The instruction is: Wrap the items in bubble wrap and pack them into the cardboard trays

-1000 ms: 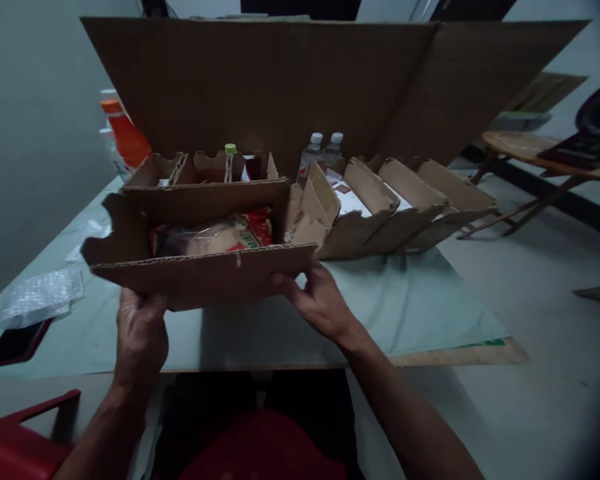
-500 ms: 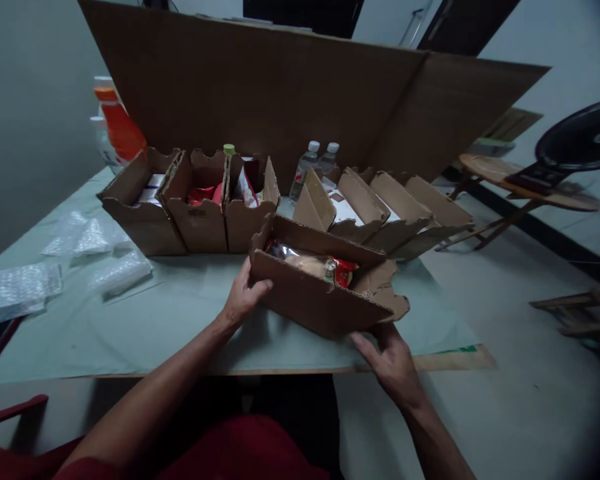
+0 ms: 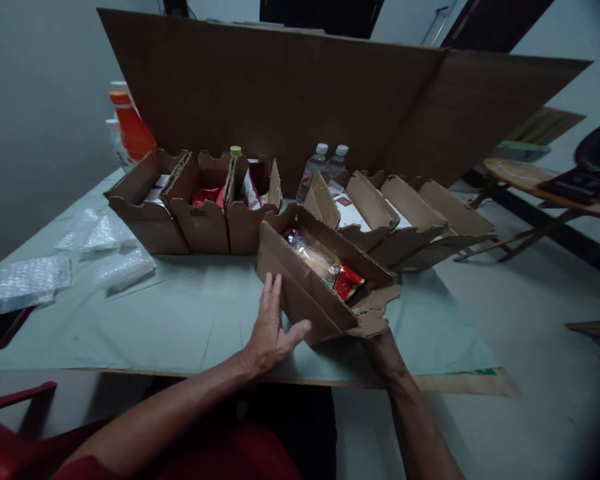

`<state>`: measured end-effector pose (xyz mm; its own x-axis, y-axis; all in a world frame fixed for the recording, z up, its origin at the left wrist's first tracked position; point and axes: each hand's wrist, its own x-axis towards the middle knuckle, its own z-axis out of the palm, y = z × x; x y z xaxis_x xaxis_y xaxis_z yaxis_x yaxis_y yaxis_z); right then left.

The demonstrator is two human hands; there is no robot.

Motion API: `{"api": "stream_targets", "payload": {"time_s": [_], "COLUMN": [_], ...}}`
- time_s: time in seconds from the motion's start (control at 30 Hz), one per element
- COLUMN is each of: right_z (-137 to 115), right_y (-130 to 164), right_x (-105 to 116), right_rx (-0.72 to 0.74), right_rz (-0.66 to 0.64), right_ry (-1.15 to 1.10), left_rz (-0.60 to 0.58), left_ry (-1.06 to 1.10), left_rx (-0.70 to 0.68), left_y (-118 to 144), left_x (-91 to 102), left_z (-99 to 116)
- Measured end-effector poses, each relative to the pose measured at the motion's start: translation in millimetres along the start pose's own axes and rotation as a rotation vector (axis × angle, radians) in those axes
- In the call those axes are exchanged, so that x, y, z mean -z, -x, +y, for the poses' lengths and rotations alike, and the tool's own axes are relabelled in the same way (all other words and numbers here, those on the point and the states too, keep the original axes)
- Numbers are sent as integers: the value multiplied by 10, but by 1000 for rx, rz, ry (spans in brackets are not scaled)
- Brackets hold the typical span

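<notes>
Since half a second ago, the cardboard tray (image 3: pixel 305 287) has swung so its long side runs from near left to far right, and my left hand (image 3: pixel 273 330) has slid off its end to lie flat against its near wall, fingers (image 3: pixel 270 300) spread and released, gripping nothing. My right hand (image 3: pixel 380 347) sits under the tray's torn right corner; most of it is hidden by the cardboard, so I cannot tell whether those fingers are clenched. Inside the tray lies a clear packet with a red end (image 3: pixel 330 267). It rests on the pale green desk (image 3: pixel 180 320), near its front edge and just in front of 3 upright cardboard boxes (image 3: pixel 195 213) on the left and a row of slanted cardboard dividers (image 3: pixel 405 213) on the right. Behind them stand 2 water bottles (image 3: pixel 327 163), an orange bottle (image 3: pixel 133 130) at far left, and a big cardboard sheet (image 3: pixel 290 87). Bubble wrap pieces (image 3: pixel 27 280) lie at the near left.
</notes>
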<state>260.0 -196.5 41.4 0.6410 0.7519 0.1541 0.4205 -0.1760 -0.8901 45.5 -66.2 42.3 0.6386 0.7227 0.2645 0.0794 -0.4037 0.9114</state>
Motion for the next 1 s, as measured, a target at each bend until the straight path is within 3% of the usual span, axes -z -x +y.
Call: {"api": "stream_targets", "payload": {"time_s": [0.13, 0.3, 0.47, 0.73, 1.0], "right_z": [-163, -317, -424, -382, -232], "right_y": [124, 116, -24, -163, -828], "right_x": [-50, -168, -291, -397, -621], "right_rx": [-143, -170, -149, -76, -9], "right_rz": [-15, -9, -4, 22, 93], "right_ry": [-79, -100, 12, 112, 354], "left_rz": [-136, -140, -142, -82, 73], "left_ry": [-12, -52, -71, -91, -186], "left_rx": [-29, -57, -95, -142, -2], "left_y": [-102, -102, -263, -391, -1091], "left_x": [-107, -78, 40, 100, 177], "left_z": [-20, -106, -198, -282, -371]}}
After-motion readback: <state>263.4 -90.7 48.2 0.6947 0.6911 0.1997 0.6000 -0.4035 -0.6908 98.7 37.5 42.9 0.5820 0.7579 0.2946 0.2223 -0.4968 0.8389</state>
